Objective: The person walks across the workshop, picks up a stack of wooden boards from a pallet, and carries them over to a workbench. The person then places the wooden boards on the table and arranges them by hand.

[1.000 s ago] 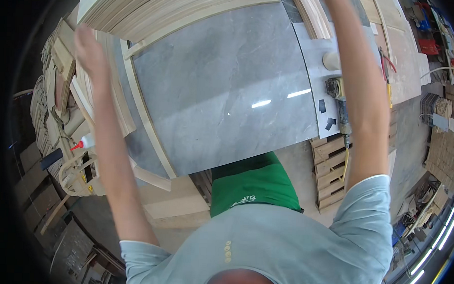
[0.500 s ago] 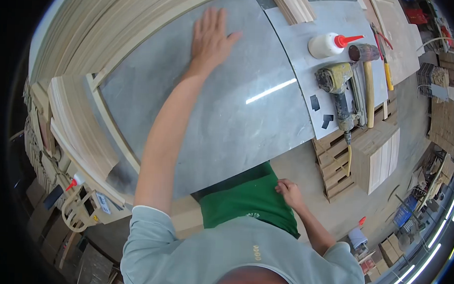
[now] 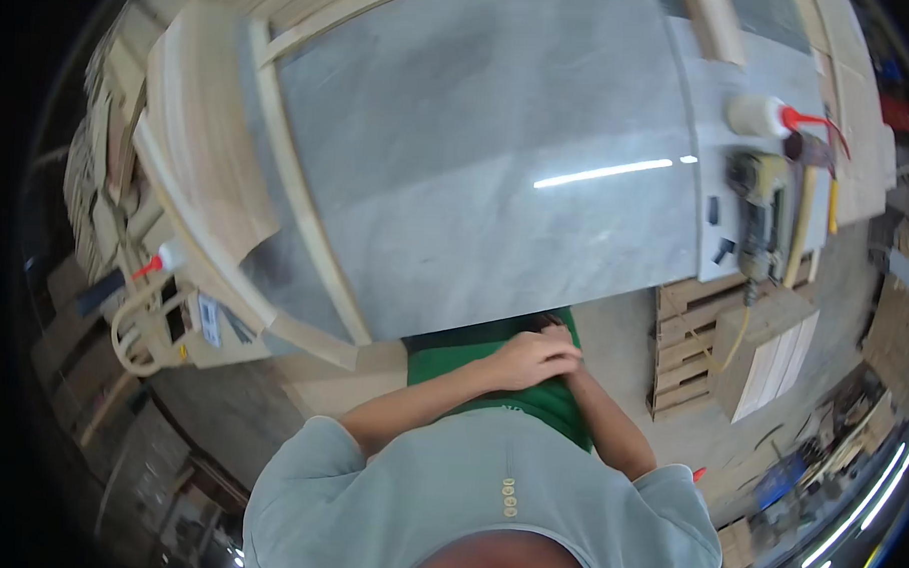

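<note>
My left hand [image 3: 534, 362] is drawn in before my waist, fingers bent across my right wrist. Partly covered by it, my right hand [image 3: 556, 331] sits at the table's near edge; its fingers are blurred and mostly hidden. Both hands are over the green apron [image 3: 442, 362]. Beyond them spreads the grey tabletop [image 3: 477, 225], bordered on the left by a pale wooden strip [image 3: 305, 207]. On the right side lie a nail gun [image 3: 763, 190], a white glue bottle [image 3: 754, 115] with a red nozzle, and a mallet [image 3: 802, 221].
Stacked wood mouldings [image 3: 204, 135] stand at the left end of the table. A second red-tipped bottle [image 3: 171, 255] is below them. At the right, a pallet [image 3: 681, 337] and a block of stacked boards [image 3: 767, 360] are on the floor, with an air hose [image 3: 738, 342] running down.
My left hand has left the tabletop and come back to my right wrist. My right hand has shifted up toward the table edge. The view has swung left.
</note>
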The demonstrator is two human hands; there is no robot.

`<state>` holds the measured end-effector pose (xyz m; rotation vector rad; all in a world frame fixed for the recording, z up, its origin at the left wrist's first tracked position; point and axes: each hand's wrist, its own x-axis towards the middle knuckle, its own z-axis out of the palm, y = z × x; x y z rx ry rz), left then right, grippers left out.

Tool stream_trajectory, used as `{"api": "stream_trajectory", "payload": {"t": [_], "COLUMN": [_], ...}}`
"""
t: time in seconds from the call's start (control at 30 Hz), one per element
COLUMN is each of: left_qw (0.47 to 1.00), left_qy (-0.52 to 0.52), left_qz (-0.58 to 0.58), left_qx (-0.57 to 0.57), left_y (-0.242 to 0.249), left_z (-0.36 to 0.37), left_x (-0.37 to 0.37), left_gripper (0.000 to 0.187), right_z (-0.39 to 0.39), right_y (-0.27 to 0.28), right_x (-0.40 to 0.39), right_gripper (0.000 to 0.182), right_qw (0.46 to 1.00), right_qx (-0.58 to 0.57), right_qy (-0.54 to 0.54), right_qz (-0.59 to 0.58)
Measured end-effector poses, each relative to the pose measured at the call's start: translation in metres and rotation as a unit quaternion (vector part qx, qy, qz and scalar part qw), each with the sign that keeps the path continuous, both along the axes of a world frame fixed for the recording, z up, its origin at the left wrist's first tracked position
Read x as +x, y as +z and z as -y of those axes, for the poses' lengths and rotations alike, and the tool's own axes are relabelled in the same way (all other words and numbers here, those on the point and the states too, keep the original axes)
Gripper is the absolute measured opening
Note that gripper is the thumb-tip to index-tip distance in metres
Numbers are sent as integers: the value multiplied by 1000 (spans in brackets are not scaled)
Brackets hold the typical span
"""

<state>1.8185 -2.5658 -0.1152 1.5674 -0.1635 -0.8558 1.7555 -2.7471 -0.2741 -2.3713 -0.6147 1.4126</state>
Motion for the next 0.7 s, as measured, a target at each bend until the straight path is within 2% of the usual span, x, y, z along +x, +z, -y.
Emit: {"api": "stream_trajectory", "payload": {"t": [0.07, 0.1, 0.17, 0.2, 0.23, 0.27, 0.3, 0.33, 0.43, 0.63, 0.7], "left_qw": [992, 981, 931, 906, 900, 885, 872, 860, 854, 774, 769], "left_qy": [103, 131, 95, 85, 138, 224, 215, 221, 226, 381, 380], "left_qz": [-17, 11, 1, -47, -93, -99, -186, -216, -201, -307, -298], "left_qx": [67, 145, 351, 412, 402, 395, 399, 407, 423, 402, 418], "left_y": [-4, -10, -25, -25, -30, -35, -36, -25, -33, -66, -74], "left_z": [-50, -73, -106, -115, -120, -117, -113, -109, -90, -71, -67], "left_x": [-29, -54, -119, -147, -179, -206, -223, -216, -221, -223, -223], "left_gripper": [26, 29, 48, 57, 62, 59, 56, 52, 45, 33, 32], "right_z": [-35, -31, -56, -67, -76, -77, -77, -75, -62, -40, -34], "right_y": [-8, -73, -100, -103, -105, -107, -111, -114, -129, -137, -138], "right_x": [5, -34, -24, -14, 1, 6, 9, 11, 14, 21, 23], "right_gripper": [53, 54, 53, 53, 52, 52, 52, 51, 50, 48, 47], "right_qw": [993, 992, 990, 993, 995, 996, 996, 996, 996, 995, 994], "right_qx": [-55, 79, 101, 76, 53, 28, 14, 3, -13, -19, -18], "right_qy": [89, 54, 71, 77, 83, 84, 80, 75, 55, -4, -19], "right_qz": [-54, 78, 71, 39, 13, -9, -24, -37, -63, -102, -109]}}
